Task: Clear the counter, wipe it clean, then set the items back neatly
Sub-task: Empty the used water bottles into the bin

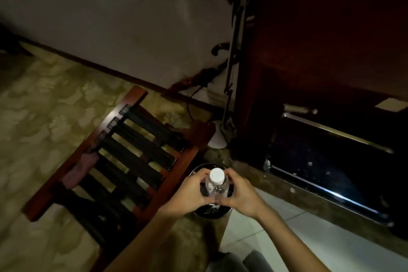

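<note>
Your forearms are bare — no sleeves, watch or rings show on your left hand or right hand — and grey trousers cover your legs below.

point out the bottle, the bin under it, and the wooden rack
bottle [216, 185]: head view, on the clear body just below the white cap.
bin [206, 213]: head view, on the dark near rim below the hands.
wooden rack [123, 108]: head view, on the red-brown far side rail.

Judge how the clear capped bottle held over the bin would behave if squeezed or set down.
The bottle looks thin, clear plastic, so it probably dents under the fingers. It seems mostly empty, so likely light. Narrow and upright between the left hand and right hand, it could tip easily.
</note>
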`<act>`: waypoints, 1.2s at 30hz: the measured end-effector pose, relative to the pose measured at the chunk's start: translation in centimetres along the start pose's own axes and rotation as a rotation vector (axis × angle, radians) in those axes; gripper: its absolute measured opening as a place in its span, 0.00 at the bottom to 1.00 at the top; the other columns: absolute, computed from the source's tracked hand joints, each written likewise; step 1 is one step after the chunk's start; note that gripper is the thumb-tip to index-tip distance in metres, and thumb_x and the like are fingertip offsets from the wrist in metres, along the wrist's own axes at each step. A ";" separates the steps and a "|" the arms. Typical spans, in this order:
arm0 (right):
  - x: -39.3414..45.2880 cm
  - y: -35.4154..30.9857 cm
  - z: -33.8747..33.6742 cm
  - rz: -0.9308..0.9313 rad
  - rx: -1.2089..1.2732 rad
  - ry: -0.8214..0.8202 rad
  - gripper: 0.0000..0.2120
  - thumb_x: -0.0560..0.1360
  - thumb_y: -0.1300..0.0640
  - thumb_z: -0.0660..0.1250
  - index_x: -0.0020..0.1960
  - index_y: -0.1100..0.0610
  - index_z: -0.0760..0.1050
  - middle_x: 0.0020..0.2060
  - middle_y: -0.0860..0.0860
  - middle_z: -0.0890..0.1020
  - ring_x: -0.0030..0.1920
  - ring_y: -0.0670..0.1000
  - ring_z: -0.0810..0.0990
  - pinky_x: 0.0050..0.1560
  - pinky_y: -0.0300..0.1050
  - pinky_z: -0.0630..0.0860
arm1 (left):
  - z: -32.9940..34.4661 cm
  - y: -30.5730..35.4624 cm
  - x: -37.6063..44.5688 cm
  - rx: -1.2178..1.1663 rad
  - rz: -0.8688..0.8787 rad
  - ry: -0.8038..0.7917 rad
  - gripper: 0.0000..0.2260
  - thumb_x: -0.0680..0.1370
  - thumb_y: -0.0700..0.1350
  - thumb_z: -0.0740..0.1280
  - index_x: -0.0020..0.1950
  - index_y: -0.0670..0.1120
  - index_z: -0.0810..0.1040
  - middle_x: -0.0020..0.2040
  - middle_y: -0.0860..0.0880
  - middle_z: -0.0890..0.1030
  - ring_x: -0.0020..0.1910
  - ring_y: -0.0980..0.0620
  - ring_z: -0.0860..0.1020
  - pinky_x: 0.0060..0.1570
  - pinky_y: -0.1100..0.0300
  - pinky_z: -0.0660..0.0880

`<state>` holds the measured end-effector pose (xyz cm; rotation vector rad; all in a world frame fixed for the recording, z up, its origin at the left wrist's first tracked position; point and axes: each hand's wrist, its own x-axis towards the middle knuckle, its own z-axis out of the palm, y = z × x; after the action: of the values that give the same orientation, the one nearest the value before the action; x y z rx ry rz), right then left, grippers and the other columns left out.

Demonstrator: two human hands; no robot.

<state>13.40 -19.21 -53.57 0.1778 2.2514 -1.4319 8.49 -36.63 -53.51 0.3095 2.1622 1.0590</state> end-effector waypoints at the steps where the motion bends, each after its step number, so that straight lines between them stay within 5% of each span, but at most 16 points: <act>1: 1.8 2.3 1.5 0.015 -0.010 -0.015 0.28 0.64 0.53 0.79 0.60 0.52 0.70 0.52 0.45 0.79 0.52 0.44 0.78 0.52 0.41 0.75 | 1.1 -2.8 1.5 -0.010 -0.025 -0.001 0.29 0.66 0.44 0.79 0.64 0.51 0.72 0.58 0.56 0.79 0.59 0.61 0.76 0.61 0.57 0.74; 8: 8.7 9.2 6.4 0.106 -0.091 -0.007 0.29 0.65 0.54 0.78 0.63 0.54 0.71 0.56 0.49 0.80 0.55 0.49 0.79 0.56 0.46 0.76 | 4.0 -10.9 6.9 0.078 -0.151 0.061 0.27 0.68 0.37 0.75 0.65 0.46 0.73 0.53 0.54 0.78 0.57 0.55 0.77 0.54 0.68 0.72; 13: 10.4 11.2 8.5 0.131 -0.165 -0.009 0.28 0.69 0.59 0.74 0.68 0.55 0.70 0.61 0.51 0.78 0.61 0.52 0.77 0.61 0.46 0.75 | 5.5 -12.7 8.2 0.165 -0.291 0.052 0.27 0.71 0.37 0.70 0.69 0.45 0.70 0.64 0.47 0.75 0.65 0.48 0.73 0.65 0.59 0.69; 17: 9.2 9.9 7.7 0.123 -0.369 -0.042 0.22 0.73 0.57 0.69 0.66 0.55 0.71 0.61 0.53 0.76 0.61 0.55 0.76 0.59 0.49 0.75 | 4.9 -11.0 6.4 0.409 -0.191 0.039 0.22 0.72 0.39 0.65 0.66 0.44 0.73 0.60 0.45 0.78 0.60 0.46 0.77 0.59 0.61 0.71; 20: 7.7 7.3 6.2 0.115 -0.519 -0.060 0.20 0.75 0.57 0.66 0.66 0.56 0.69 0.61 0.54 0.75 0.61 0.56 0.75 0.56 0.48 0.75 | 3.6 -8.0 4.7 0.581 -0.103 0.102 0.19 0.71 0.44 0.61 0.60 0.42 0.77 0.53 0.45 0.79 0.51 0.44 0.81 0.46 0.60 0.78; 25: 4.4 1.6 2.7 0.091 -0.583 -0.056 0.22 0.74 0.58 0.66 0.68 0.55 0.69 0.63 0.53 0.75 0.62 0.55 0.74 0.58 0.47 0.74 | 0.7 -0.5 2.0 0.683 -0.145 -0.028 0.20 0.77 0.40 0.63 0.69 0.47 0.67 0.65 0.47 0.72 0.65 0.48 0.72 0.60 0.55 0.72; 36: -6.7 -14.6 -8.2 -0.028 -0.553 0.017 0.19 0.75 0.54 0.66 0.65 0.53 0.70 0.59 0.51 0.75 0.59 0.53 0.77 0.55 0.45 0.73 | -7.3 16.1 -6.4 0.774 0.032 0.012 0.18 0.76 0.46 0.68 0.66 0.51 0.72 0.62 0.51 0.75 0.61 0.50 0.75 0.57 0.55 0.75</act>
<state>11.68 -17.63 -35.64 -0.0220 2.5711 -0.7721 6.79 -33.83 -35.06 0.6835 2.5025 0.1881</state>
